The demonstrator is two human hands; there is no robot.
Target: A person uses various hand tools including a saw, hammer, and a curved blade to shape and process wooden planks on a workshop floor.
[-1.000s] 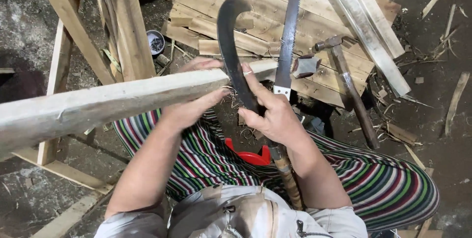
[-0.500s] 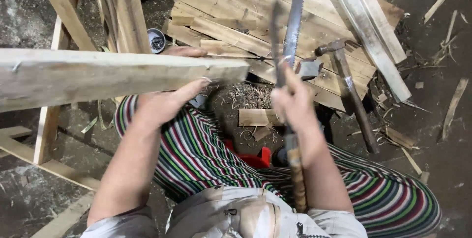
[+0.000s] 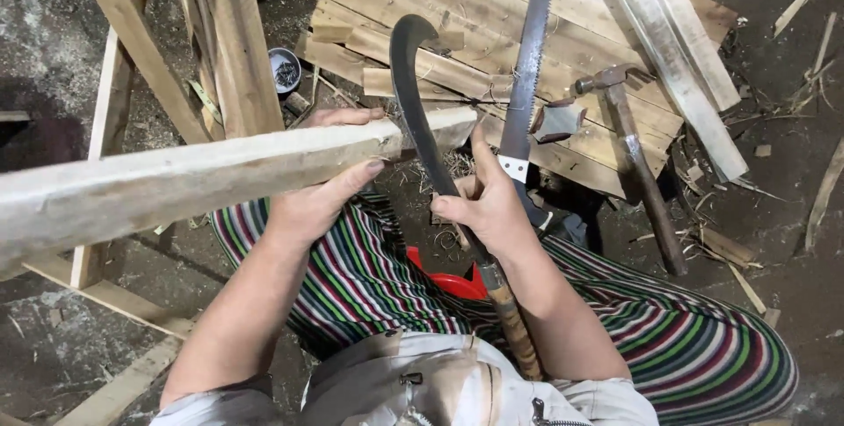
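1. A dark dirt floor (image 3: 53, 57) strewn with wood chips and offcuts fills the scene.
2. A stack of planks (image 3: 492, 13) lies on the floor ahead of the knees; a wooden frame (image 3: 132, 48) stands at its left edge.
3. A long pale wooden beam (image 3: 202, 175) runs from the left side to the centre, raised above the striped trousers (image 3: 352, 268).
4. The left hand (image 3: 312, 202) is clenched around the beam near its right end.
5. The right hand (image 3: 488, 211) grasps a curved billhook (image 3: 418, 109), its blade touching the beam's end.
6. A handsaw (image 3: 532, 48) and a hammer (image 3: 637, 158) rest on the stack's right part; a small tin (image 3: 284, 70) sits by its left edge.
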